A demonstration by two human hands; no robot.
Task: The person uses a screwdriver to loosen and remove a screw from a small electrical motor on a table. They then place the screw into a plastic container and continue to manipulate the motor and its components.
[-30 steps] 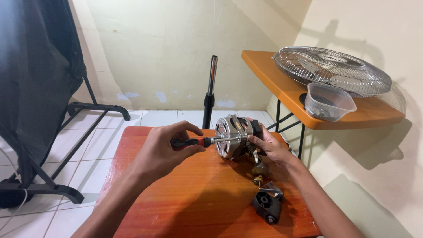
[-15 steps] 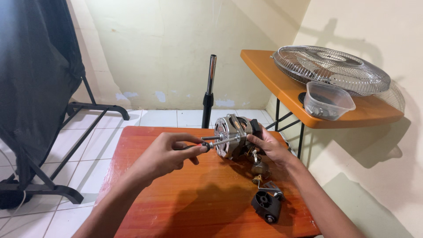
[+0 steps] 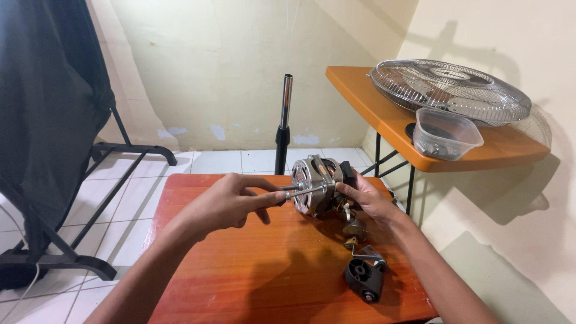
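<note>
Silver fan motor [image 3: 317, 185] above our orange bench [image 3: 270, 270] | right hand [image 3: 367, 198] grips its side | left hand [image 3: 231, 201] pinches its shaft [image 3: 298, 192]

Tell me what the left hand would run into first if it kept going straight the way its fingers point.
The left hand points right along the metal shaft it pinches, so it would probably meet the silver face of the fan motor first, with the right hand gripping behind it.
</note>
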